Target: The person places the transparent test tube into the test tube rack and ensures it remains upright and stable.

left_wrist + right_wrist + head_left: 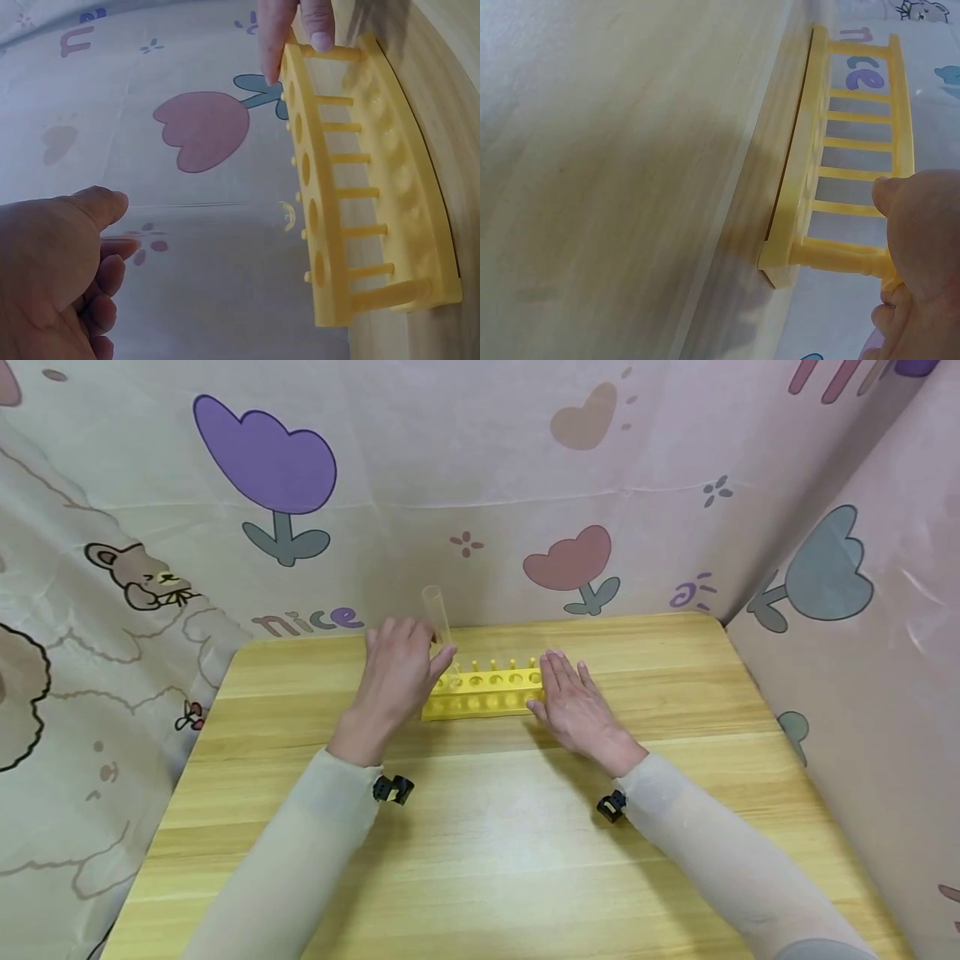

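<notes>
A clear test tube (437,610) stands tilted above the left part of the yellow test tube rack (487,702). My left hand (397,664) pinches the tube between thumb and fingers. In the left wrist view, the tube's rounded end (289,216) points toward the rack's upper rail (307,176), close to its holes. At the rack's right end, my right hand (576,710) holds on, thumb at the front and the other fingers at the far side. The right wrist view has the thumb (885,193) against the upper rail.
The rack stands near the back of a wooden table (480,843). Behind it hangs a patterned curtain (405,552), which also runs along both sides. A row of short pegs (512,665) rises along the rack's far edge.
</notes>
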`<state>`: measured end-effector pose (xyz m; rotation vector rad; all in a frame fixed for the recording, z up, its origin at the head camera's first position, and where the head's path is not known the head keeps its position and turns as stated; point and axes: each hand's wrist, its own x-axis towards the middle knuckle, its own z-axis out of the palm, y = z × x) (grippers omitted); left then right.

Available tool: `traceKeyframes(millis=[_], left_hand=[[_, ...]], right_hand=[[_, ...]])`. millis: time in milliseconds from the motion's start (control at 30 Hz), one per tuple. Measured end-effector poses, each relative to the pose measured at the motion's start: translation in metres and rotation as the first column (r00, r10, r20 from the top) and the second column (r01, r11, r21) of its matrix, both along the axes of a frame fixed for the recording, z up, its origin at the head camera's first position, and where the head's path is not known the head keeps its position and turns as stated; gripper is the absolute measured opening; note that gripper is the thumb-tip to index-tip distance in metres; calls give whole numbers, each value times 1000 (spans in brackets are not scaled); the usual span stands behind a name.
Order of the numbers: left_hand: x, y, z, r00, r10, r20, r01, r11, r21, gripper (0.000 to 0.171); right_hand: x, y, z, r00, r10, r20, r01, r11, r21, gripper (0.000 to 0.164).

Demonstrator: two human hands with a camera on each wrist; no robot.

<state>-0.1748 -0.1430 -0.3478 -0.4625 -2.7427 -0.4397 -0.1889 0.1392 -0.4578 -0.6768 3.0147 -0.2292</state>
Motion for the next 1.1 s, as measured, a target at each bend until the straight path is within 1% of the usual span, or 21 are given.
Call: traceKeyframes(millis=[67, 167, 267, 400, 567, 733, 1100], left_hand=[[-3, 1, -2, 1000, 6, 12, -6, 1000, -10, 44], [-6, 2, -5, 1000, 12, 11, -11, 1000, -21, 43], [-8, 3, -7, 1000, 13, 9, -12, 1000, -29, 43], [-10, 4, -11, 999, 16, 29, -15, 999, -33, 41], [-11, 5, -21, 997, 24, 73, -21, 999, -37, 42], [-11, 5, -31, 994, 25, 108, -24, 1000, -14, 41], [-14, 4, -48, 992, 18, 125, -15, 1000, -20, 40]], right_hand=[[0, 0, 0, 1000, 0, 5, 0, 1000, 3, 82], [0, 0, 0, 1000, 2, 0, -2, 1000, 5, 82], [-1, 0, 0, 1000, 4, -5, -4, 1000, 6, 82], [0, 0, 0, 1000, 4, -11, -4, 1000, 7, 82], [0, 1, -1, 1000, 10, -26, -10, 1000, -1, 81], [0, 1, -1, 999, 15, -37, -15, 1000, -7, 81], [-1, 0, -2, 999, 10, -31, -10, 1000, 2, 81]])
